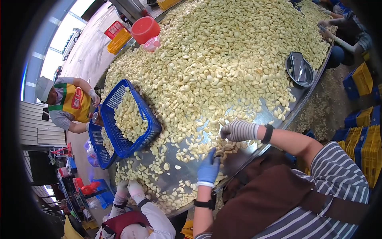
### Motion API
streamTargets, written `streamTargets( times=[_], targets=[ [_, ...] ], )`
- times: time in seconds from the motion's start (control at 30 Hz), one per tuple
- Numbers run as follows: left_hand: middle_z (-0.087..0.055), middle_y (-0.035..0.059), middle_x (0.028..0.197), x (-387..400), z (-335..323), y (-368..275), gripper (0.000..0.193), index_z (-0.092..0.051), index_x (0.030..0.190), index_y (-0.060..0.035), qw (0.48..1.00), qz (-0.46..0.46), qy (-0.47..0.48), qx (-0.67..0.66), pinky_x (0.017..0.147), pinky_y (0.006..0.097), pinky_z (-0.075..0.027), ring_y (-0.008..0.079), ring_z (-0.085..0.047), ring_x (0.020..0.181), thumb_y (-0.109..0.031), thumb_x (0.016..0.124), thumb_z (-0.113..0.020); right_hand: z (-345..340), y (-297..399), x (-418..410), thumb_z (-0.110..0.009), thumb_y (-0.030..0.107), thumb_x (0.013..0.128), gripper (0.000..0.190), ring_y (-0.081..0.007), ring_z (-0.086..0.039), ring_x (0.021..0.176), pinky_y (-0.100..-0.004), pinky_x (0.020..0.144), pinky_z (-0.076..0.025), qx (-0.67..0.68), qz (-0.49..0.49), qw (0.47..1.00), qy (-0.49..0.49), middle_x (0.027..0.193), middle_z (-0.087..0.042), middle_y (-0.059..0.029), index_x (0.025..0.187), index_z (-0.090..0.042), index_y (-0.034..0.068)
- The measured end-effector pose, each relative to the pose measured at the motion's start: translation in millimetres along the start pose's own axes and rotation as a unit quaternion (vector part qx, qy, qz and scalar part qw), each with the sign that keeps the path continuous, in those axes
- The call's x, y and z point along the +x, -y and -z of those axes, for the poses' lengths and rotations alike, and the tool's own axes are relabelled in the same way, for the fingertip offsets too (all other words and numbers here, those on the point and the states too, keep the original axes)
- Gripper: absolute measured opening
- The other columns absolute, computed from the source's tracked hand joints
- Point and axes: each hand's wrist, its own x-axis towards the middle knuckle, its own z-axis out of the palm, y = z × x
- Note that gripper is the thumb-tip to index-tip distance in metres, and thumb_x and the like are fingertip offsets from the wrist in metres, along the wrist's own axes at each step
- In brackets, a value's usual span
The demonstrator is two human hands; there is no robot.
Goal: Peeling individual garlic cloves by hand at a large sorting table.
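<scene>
Peeled garlic cloves lie heaped over a large metal table. My left hand, in a blue glove with a white cuff, is over the near edge of the table among loose cloves, its fingers spread towards a small cluster. To its upper right, my right hand, in a grey-and-white striped glove, hangs low over the cloves with its fingers bent downward. Its fingertips are partly hidden, so whether it holds a clove cannot be told. Scattered cloves lie between the two hands.
A blue plastic basket of cloves rests at the left, another blue basket beside it. A metal bowl with a phone sits at the right edge. Co-workers' gloved hands work nearby. A red tub stands at the far edge.
</scene>
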Motion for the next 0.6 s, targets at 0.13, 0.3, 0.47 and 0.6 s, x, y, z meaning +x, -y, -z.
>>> streamTargets(
  times=[0.13, 0.3, 0.47, 0.6],
  targets=[
    [-0.065, 0.0213, 0.089, 23, 12, 11, 0.049, -0.041, 0.14, -0.0372, 0.988, 0.086, 0.021, 0.129, 0.079, 0.0441, -0.05, 0.0357, -0.065, 0.081, -0.032, 0.091, -0.045, -5, 14, 3, -0.059, 0.022, 0.079, 0.019, -0.0343, -0.065, 0.076, -0.0429, 0.068, -0.051, -0.102, 0.027, 0.994, -0.002, 0.08, -0.067, -0.0145, 0.088, -0.067, 0.007],
    [-0.068, 0.0203, 0.101, -8, 62, 70, 0.058, -0.043, 0.14, -0.0093, 0.933, 0.284, -0.135, 0.176, 0.08, 0.0415, -0.051, 0.0337, -0.066, 0.093, -0.015, 0.083, -0.055, -4, -3, 4, -0.062, 0.02, 0.078, 0.014, -0.0337, -0.064, 0.07, -0.0431, 0.062, -0.05, -0.199, 0.032, 0.977, -0.075, 0.069, -0.064, -0.0136, 0.079, -0.064, 0.006],
    [-0.068, 0.016, 0.099, -27, 12, 9, 0.023, -0.069, 0.101, -0.0145, 0.995, 0.045, 0.085, 0.012, 0.081, 0.0409, -0.05, 0.0362, -0.064, 0.092, -0.029, 0.085, -0.062, -32, 5, 32, -0.062, 0.013, 0.072, 0.014, -0.0322, -0.063, 0.058, -0.043, 0.048, -0.048, -0.29, 0.094, 0.951, -0.048, 0.06, -0.06, -0.0147, 0.077, -0.061, 0.0],
    [-0.069, 0.0136, 0.1, -37, 2, 51, 0.025, -0.071, 0.097, -0.0157, 0.961, 0.111, 0.165, 0.194, 0.083, 0.0414, -0.05, 0.034, -0.065, 0.094, -0.034, 0.082, -0.062, -33, -11, 32, -0.06, 0.011, 0.072, 0.013, -0.0312, -0.063, 0.057, -0.0423, 0.049, -0.048, -0.298, 0.089, 0.948, -0.063, 0.058, -0.059, -0.0139, 0.081, -0.062, 0.002]
  ],
)
